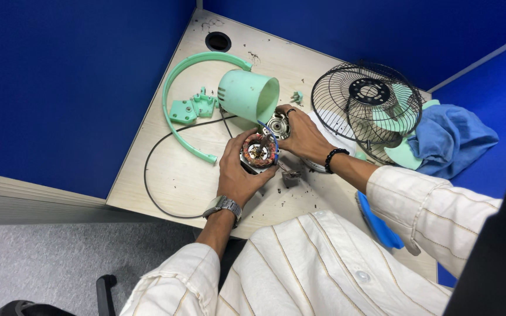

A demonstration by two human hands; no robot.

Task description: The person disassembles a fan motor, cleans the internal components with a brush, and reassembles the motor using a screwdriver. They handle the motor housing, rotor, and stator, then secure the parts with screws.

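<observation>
My left hand grips a round fan motor stator with copper windings, held over the wooden desk. My right hand holds the metal motor end piece just above and to the right of the stator; blue wires run between the two parts. A mint-green motor housing cup lies on its side right behind the hands.
A mint-green curved fan bracket with a small mount lies at the left. A black cable loops across the desk. A black wire fan guard sits over green blades at the right, beside a blue cloth. Blue partition walls surround the desk.
</observation>
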